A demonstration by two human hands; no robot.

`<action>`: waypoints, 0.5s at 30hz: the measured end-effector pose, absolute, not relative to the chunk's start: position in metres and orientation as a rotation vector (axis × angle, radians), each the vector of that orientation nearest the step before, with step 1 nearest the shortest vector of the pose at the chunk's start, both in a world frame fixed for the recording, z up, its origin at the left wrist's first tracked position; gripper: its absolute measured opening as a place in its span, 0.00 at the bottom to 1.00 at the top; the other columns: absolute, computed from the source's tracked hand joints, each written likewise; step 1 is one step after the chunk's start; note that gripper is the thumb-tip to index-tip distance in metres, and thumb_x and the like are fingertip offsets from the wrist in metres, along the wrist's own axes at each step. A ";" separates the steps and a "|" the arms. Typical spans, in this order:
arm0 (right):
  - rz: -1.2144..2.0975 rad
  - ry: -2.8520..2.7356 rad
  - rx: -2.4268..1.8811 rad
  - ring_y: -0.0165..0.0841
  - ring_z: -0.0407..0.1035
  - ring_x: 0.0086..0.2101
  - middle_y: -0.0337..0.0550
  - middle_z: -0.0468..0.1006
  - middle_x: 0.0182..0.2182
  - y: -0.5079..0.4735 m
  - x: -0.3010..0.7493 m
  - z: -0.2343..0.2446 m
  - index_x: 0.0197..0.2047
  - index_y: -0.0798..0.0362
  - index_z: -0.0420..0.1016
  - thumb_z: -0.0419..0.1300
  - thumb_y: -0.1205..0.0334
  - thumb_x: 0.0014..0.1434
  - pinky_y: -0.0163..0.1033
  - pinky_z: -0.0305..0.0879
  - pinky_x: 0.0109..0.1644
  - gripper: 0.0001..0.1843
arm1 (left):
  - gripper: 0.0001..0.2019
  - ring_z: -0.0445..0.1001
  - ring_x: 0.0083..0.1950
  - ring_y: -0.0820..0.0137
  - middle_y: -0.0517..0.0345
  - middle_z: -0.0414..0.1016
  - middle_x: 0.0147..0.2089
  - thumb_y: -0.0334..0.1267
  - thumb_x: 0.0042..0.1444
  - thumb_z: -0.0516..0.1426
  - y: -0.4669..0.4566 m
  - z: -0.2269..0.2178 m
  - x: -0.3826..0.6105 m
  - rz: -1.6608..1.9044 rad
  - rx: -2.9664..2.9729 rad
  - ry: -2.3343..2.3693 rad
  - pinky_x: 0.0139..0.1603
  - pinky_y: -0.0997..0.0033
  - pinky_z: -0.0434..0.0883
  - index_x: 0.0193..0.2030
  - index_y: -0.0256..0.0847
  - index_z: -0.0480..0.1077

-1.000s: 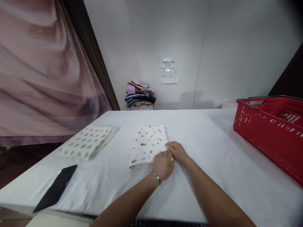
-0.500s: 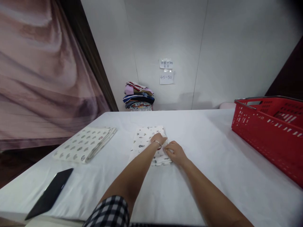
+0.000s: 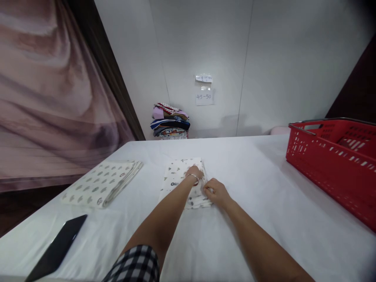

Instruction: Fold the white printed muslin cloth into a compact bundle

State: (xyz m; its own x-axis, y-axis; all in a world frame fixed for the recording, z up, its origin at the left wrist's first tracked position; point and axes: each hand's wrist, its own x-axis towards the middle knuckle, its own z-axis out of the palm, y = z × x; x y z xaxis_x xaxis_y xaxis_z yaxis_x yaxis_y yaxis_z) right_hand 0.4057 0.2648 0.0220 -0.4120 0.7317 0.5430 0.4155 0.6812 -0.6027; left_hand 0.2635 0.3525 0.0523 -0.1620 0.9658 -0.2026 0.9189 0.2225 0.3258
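A white cloth (image 3: pixel 175 174) with small scattered prints lies folded in the middle of the table. My left hand (image 3: pixel 195 172), with a bracelet at the wrist, rests over its right part. The fingers are curled down onto the fabric, their tips mostly hidden. At the right edge of this cloth, my right hand (image 3: pixel 216 190) is closed in a pinch on the layered border. Along the near right edge the layers look slightly ruffled.
On the left lies another folded cloth (image 3: pixel 96 184) with grey cloud-like prints. Nearer me is a flat black object (image 3: pixel 57 248). A red plastic basket (image 3: pixel 331 160) stands at the right. Behind the white table (image 3: pixel 235 156), folded fabrics (image 3: pixel 170 121) are stacked by the wall.
My left hand has shifted slightly on the cloth, and its thumb no longer sticks out to the right. The right hand stays at the cloth's edge. The camera view has moved a little.
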 end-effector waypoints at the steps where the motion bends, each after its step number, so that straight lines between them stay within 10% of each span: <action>1: 0.489 -2.052 -0.882 0.31 0.64 0.32 0.38 0.74 0.25 0.265 0.406 0.022 0.25 0.50 0.71 0.54 0.72 0.49 0.35 0.60 0.37 0.08 | 0.12 0.75 0.40 0.63 0.42 0.77 0.34 0.35 0.45 0.55 0.351 0.053 0.264 0.203 1.760 2.133 0.34 0.75 0.67 0.34 0.32 0.74; 11: 0.535 -2.034 -0.926 0.30 0.65 0.32 0.37 0.74 0.24 0.264 0.404 0.020 0.25 0.50 0.71 0.54 0.71 0.50 0.34 0.60 0.37 0.08 | 0.17 0.74 0.35 0.68 0.49 0.77 0.32 0.43 0.55 0.48 0.333 0.053 0.269 0.359 1.868 2.056 0.35 0.74 0.65 0.29 0.36 0.74; 15: 0.519 -2.041 -0.927 0.30 0.65 0.31 0.37 0.73 0.24 0.264 0.403 0.021 0.25 0.50 0.71 0.54 0.70 0.50 0.34 0.60 0.36 0.08 | 0.19 0.70 0.48 0.64 0.47 0.74 0.45 0.43 0.59 0.43 0.325 0.052 0.268 0.420 1.966 2.068 0.47 0.68 0.63 0.41 0.38 0.72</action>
State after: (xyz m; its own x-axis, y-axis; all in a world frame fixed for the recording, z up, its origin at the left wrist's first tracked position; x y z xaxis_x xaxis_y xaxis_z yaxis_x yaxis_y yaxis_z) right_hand 0.4030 0.2640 0.0206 -0.3963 0.7639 0.5093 0.4277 0.6444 -0.6338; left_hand 0.2678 0.3247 0.0521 -0.0534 0.9985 0.0127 0.9243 0.0446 0.3791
